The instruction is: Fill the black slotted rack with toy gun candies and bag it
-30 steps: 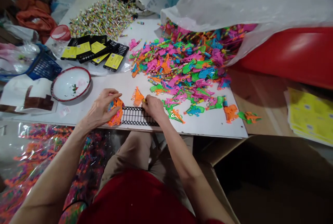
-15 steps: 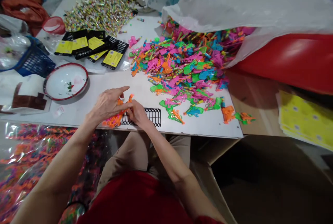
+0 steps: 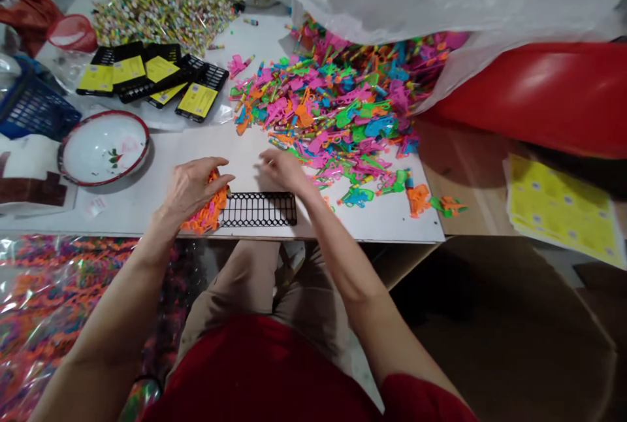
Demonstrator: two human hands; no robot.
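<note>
My left hand, thumb and fingers apart, rests over a cluster of orange plastic toy pieces at the left end of a black plastic grid rack. The rack lies flat near the front edge of the white table. My right hand is above the table behind the rack, slightly blurred, its fingers loosely bent and apart with nothing visible in them. Close to its right begins a big heap of small toy pistols in pink, green, blue and orange.
A white enamel bowl with a red rim stands left. Behind it lie black racks with yellow labels and a mound of small coloured tubes. A blue basket sits far left; yellow printed sheets lie right.
My right hand has left the orange pieces and moved right and away from me, uncovering the rack. My left hand stays by the orange pieces. The whole view has shifted slightly.
</note>
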